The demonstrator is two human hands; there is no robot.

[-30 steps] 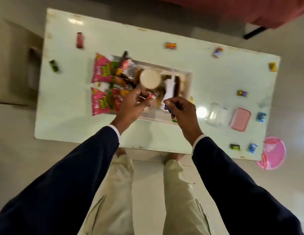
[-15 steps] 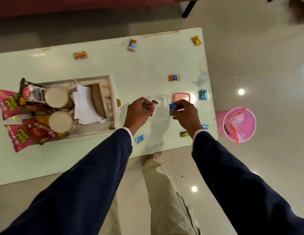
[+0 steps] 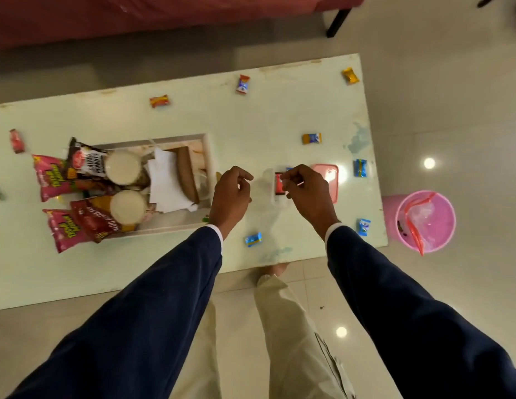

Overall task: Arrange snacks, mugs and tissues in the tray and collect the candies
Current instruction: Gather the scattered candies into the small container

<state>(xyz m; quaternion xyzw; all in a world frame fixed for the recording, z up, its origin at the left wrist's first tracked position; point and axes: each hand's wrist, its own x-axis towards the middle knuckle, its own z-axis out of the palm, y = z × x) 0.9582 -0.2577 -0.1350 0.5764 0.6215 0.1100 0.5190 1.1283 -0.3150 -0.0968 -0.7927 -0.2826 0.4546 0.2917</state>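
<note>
Head view: tray (image 3: 210, 156) holds two mugs (image 3: 123, 171), tissues (image 3: 164, 182) and snack packs (image 3: 89, 161) (some packs hang over its left rim). Clear container (image 3: 275, 198) has a red candy (image 3: 279, 184) inside, pink lid (image 3: 333, 175) just beside it. Your left hand (image 3: 231, 197) is loosely curled, holding nothing. Your right hand (image 3: 308, 191) hovers over the container, fingers curled, candy just left of its fingertips; can't tell if it pinches anything. Other candies lie scattered on the table (image 3: 251, 125).
</note>
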